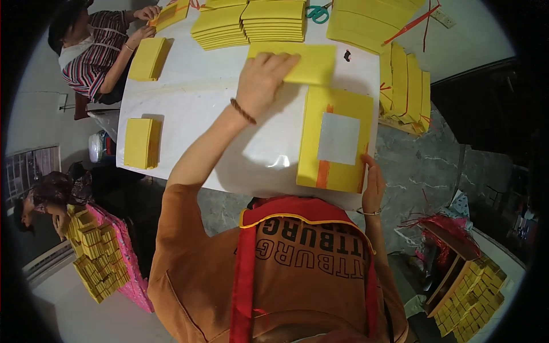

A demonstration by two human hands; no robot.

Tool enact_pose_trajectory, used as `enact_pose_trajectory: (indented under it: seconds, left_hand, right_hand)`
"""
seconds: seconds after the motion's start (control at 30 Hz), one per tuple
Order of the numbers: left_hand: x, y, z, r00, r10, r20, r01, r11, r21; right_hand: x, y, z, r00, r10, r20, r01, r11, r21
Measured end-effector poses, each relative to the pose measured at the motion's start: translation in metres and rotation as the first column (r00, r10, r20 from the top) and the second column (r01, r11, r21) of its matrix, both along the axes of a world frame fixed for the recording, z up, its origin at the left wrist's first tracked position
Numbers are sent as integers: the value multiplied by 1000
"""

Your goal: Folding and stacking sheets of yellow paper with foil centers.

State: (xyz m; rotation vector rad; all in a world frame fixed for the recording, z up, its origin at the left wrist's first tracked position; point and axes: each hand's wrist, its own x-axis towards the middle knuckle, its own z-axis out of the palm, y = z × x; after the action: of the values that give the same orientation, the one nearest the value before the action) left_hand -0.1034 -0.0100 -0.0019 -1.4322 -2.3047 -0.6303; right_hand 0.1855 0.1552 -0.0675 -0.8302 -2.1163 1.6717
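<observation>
Indoors; left hand (262, 83) over white table (183, 106)

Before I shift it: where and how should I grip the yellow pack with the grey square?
Probably grip the yellow pack by its two long sides, toward the near end, coming from left and right. It lies flat and is longer than wide; the right hand is at its right edge, the left hand holds another yellow piece near its far end.

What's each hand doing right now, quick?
Left hand: closed, holding a flat yellow packet.
Right hand: looks open, at the right edge of the yellow stack bearing the grey square.
</observation>
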Motion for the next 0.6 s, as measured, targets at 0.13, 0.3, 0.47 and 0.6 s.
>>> enact_pose_trajectory:
  seconds: [0.13,0.3,0.47,0.6]
  left_hand:
    - [-73,-3,-88,981,90,-173,-120,978,-171]
    - [-88,0,-124,990,83,-113,-110,957,-268]
    - [-86,7,-126,994,101,-43,-109,951,-288]
    - [-91,9,-127,987,125,-106,-151,945,-289]
  right_hand:
    - [-3,-4,-3,999,8,-40,-6,998,66]
    - [-2,-6,-8,1000,-20,-15,21,994,107]
    - [-1,-4,-13,999,-38,-31,40,997,72]
    - [-1,-4,-13,999,-33,-13,34,997,68]
